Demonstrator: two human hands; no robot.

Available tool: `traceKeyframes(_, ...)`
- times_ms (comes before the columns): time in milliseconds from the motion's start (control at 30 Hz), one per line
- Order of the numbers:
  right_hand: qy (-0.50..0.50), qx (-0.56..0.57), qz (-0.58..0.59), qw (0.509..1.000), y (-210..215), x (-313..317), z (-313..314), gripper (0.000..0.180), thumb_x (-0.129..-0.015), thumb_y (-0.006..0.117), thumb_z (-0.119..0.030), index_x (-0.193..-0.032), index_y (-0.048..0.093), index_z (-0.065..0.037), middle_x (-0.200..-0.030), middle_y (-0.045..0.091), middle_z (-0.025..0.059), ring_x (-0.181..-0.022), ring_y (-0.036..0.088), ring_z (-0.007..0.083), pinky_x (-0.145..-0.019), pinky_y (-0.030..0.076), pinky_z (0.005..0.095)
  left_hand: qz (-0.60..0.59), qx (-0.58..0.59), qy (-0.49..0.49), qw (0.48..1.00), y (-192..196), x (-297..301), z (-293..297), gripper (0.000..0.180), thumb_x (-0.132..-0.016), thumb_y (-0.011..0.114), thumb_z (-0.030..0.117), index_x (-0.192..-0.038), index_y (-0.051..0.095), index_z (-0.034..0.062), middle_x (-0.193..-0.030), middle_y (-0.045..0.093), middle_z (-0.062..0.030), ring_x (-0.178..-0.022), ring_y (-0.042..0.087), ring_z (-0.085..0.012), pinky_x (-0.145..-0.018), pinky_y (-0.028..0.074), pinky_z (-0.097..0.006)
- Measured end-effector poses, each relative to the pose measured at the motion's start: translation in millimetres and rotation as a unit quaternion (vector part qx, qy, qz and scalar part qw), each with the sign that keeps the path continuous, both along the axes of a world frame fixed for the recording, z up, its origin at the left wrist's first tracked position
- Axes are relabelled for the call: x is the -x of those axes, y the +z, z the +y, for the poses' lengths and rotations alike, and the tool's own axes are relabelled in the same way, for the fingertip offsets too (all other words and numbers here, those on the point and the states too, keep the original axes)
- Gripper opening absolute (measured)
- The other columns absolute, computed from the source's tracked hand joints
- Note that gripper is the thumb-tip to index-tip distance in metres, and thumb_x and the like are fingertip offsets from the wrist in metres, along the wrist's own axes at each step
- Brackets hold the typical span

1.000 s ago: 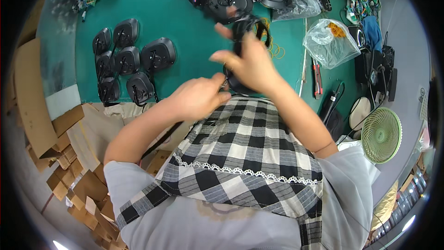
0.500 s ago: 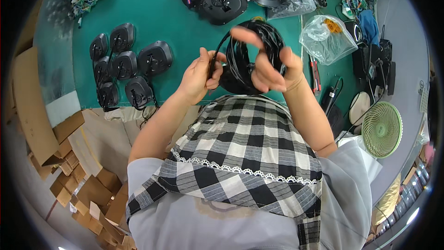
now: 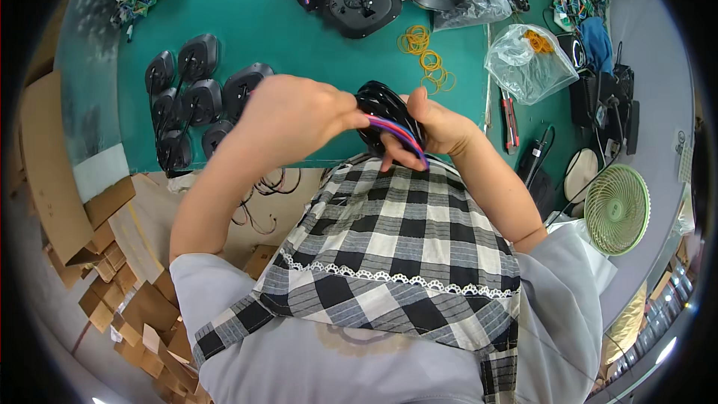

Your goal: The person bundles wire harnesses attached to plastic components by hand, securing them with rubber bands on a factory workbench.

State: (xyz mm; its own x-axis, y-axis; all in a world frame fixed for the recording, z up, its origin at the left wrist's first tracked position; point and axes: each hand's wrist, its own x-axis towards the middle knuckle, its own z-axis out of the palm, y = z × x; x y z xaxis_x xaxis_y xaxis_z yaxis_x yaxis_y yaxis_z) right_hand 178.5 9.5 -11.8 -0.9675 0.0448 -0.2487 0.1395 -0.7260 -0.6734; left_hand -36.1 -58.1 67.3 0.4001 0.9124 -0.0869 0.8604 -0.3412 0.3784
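A black cable coil hangs in front of my apron at the table's near edge. My right hand grips it from the right, with the thumb up and fingers through or under the loop. Crossing from the left, my left hand pinches a strip of red, blue and purple wires that curves over the coil toward my right fingers. Just beyond the coil, several yellow rubber bands lie on the green table. The cable's far end is hidden behind my hands.
Black oval housings with cables stand in rows at left; more are piled at the back. At right are a clear bag of rubber bands, a red cutter knife and a green fan. Loose wires hang off the front edge.
The coil has been drawn in smaller and lower, uncovering the rubber bands. My left hand has come up and across, now holding the coloured wires against the coil.
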Motion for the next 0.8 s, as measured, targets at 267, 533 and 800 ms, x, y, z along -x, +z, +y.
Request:
traceKeyframes(267,-0.067,-0.033,-0.034,0.997,8,2,-1,0.027,-0.079,0.072,-0.022,-0.084,0.055,-0.002,-0.047,0.048,0.0034,-0.037,0.046,0.0120,-0.045,0.045,0.0268,0.006,-0.209,-0.020,0.978,-17,-20,14,0.028,-0.073,0.068,0.038,-0.065,0.060,0.0133,-0.067,0.059,0.0030,-0.069,0.058,-0.0180,-0.067,0.042,-0.030)
traceKeyframes(533,-0.202,0.171,0.091,0.960,5,-9,-5,0.027,-0.082,0.059,-0.008,-0.107,0.052,-0.001,-0.044,0.038,-0.0010,-0.032,0.038,0.0111,-0.045,0.038,0.0292,-0.655,0.023,0.298,0.694,-114,-53,-21,0.085,-0.071,0.064,0.069,-0.116,0.043,0.0010,-0.119,0.048,-0.0115,-0.114,0.047,-0.0227,-0.097,0.038,-0.041)
traceKeyframes(800,-0.210,0.080,-0.114,0.968,8,-1,-1,0.027,-0.078,0.069,-0.012,-0.096,0.050,-0.003,-0.060,0.049,0.0035,-0.037,0.043,0.0113,-0.048,0.043,0.0284,-0.799,0.223,0.206,0.518,-103,-66,-6,0.060,-0.073,0.081,0.030,-0.114,0.046,0.0033,-0.096,0.060,-0.0090,-0.078,0.066,-0.0201,-0.055,0.056,-0.029)
